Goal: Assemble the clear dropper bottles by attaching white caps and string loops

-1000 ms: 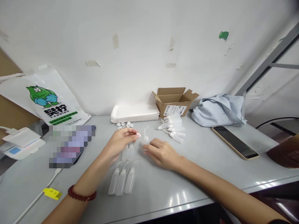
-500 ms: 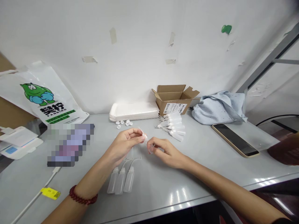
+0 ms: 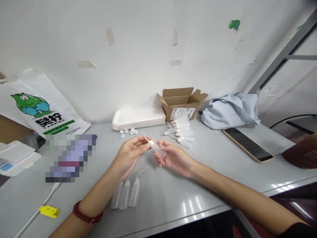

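A small translucent squeeze bottle point(image 3: 158, 150) with a white collar and a thin nozzle tube is held tilted between both hands, its nozzle toward the upper left. My left hand point(image 3: 130, 153) pinches it at the collar, below the tube. My right hand point(image 3: 174, 158) has its fingers wrapped round the bottle's body. Below my left hand, three similar bottles point(image 3: 125, 196) with curved tubes lie side by side; the left one is partly hidden by the forearm. A pile of more such bottles point(image 3: 184, 135) lies beyond my right hand.
Several small white caps point(image 3: 123, 136) lie before a stack of white trays point(image 3: 138, 120). Behind the pile stands an open cardboard box point(image 3: 179, 112). A blue cloth bag point(image 3: 229, 110) and a phone point(image 3: 247, 145) are at right. A printed plastic bag point(image 3: 47, 102) and blurred-out device point(image 3: 74, 158) are at left.
My right hand has turned and now wraps the bottle's body, which shows more plainly. My left hand remains pinched near the collar. The whole view has shifted slightly.
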Demonstrator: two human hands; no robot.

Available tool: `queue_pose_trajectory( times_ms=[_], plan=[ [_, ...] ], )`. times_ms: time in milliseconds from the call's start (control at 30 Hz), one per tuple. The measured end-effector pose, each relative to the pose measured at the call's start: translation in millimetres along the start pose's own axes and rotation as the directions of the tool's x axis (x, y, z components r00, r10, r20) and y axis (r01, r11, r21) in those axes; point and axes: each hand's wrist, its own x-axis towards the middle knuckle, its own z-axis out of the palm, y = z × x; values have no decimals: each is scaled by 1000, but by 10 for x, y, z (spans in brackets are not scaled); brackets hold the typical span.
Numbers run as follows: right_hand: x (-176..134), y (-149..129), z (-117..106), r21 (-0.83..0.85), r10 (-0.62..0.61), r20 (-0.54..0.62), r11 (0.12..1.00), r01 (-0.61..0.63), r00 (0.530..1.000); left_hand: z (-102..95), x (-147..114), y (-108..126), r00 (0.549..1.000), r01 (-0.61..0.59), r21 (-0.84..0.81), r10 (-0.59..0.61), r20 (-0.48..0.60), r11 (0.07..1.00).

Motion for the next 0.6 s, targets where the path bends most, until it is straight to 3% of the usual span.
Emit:
queue_pose_trajectory(
  times_ms=[200,467,600],
  plan=[
    [-5,26,-31,-86,-65,-6,994,64,998,19,-20,-19,998,-24,134,33,-59,991],
    [0,38,-22,4,38,108,999,-39,993,19,-34,10,998,-54,98,55,-10,994],
    [-1,4,-11,-44,55,118,998,-50,991,28,-44,20,998,-42,199,48,-30,979]
  ],
)
